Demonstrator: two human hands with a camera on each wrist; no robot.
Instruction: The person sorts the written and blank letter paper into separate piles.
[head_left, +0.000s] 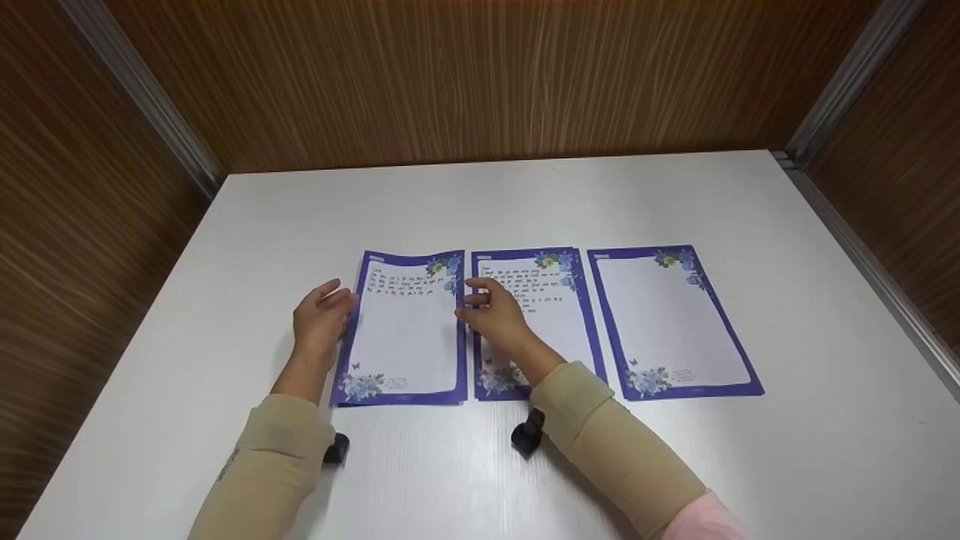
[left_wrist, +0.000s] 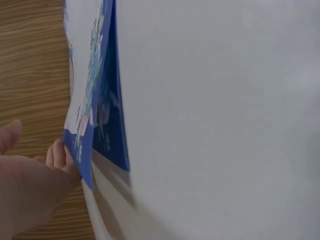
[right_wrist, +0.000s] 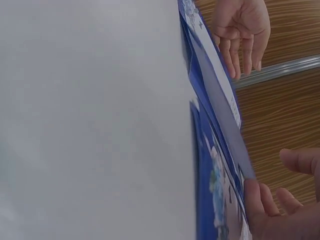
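Three letter-paper piles with purple borders and blue flowers lie side by side in the head view. My left hand (head_left: 321, 319) touches the left edge of the left sheet (head_left: 405, 337), which has handwriting at its top. At that sheet's right edge is my right hand (head_left: 495, 315), above the handwritten middle sheet (head_left: 559, 337). The left wrist view shows the upper sheet (left_wrist: 86, 150) raised off a lower sheet (left_wrist: 114, 140), fingers at its edge and thumb apart. In the right wrist view, my right fingers (right_wrist: 254, 200) touch a paper edge, the thumb standing away.
A third sheet (head_left: 675, 322) with no handwriting in its white middle lies at the right. The white table (head_left: 495, 202) backs onto a wood-grain panel (head_left: 465, 82), with similar panels on both sides. Black wrist-mounted parts (head_left: 528, 435) hang below my sleeves.
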